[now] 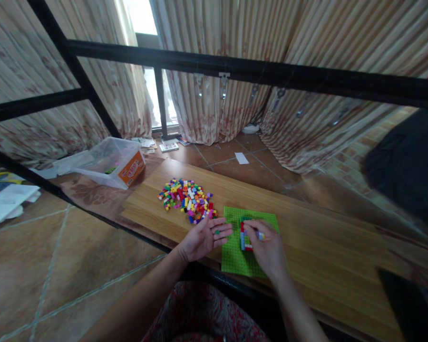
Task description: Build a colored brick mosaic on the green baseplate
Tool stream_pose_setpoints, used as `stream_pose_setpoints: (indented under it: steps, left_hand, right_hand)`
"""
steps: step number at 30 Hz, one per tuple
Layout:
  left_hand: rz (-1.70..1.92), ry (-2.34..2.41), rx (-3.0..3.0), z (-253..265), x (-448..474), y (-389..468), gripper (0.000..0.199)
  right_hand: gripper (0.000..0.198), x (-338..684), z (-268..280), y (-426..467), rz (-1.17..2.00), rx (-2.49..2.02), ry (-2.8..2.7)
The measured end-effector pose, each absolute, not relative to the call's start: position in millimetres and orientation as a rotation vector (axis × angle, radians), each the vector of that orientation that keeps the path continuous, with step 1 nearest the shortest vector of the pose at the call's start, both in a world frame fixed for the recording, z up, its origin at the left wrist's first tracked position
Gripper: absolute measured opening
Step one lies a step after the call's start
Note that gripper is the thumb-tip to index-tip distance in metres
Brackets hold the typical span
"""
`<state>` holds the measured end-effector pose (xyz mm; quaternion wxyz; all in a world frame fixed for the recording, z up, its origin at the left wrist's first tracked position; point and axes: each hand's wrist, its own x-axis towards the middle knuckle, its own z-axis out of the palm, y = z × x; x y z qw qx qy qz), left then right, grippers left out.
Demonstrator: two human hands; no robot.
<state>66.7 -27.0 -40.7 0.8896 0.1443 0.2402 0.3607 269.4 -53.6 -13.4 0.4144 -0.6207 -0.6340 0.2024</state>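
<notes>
My left hand point(203, 237) is palm up with its fingers stretched out. A small green toy brick point(217, 232) rests loose on those fingers. My right hand point(267, 244) is over a green baseplate point(235, 266), thumb and fingertips pinched together at a low frame of toy bricks point(243, 242). Red, light blue and white bricks show in the frame; my right hand covers part of it. Whatever is between the right fingertips is hidden. Just beyond my left hand lies a pile of loose coloured bricks point(189, 197).
The wooden board point(324, 242) carries the baseplate and pile. A clear plastic bin point(109, 164) with an orange label stands at the left. Black metal bars point(199, 61) cross ahead, before striped curtains point(207, 104). A white paper point(241, 158) lies on the tiled floor.
</notes>
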Motion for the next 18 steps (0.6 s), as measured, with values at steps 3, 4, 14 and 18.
stream_pose_setpoints:
  steps: [3,4,14,18]
  left_hand:
    - [0.745,0.467,0.298,-43,66,-27,0.051]
    - [0.742,0.464,0.298,-43,65,-26,0.051]
    - [0.727,0.446,0.289,-46,64,-26,0.054]
    - [0.721,0.436,0.302,-46,64,-26,0.053]
  right_hand:
    - [0.021,235,-17,-66,0.525,-1.503,-1.772]
    - [0.019,226,-20,-68,0.519,-1.507,-1.818]
    - [0.014,204,-40,-60,0.346,-1.618,-1.966]
    - [0.016,205,-40,-59,0.313,-1.632,-1.994]
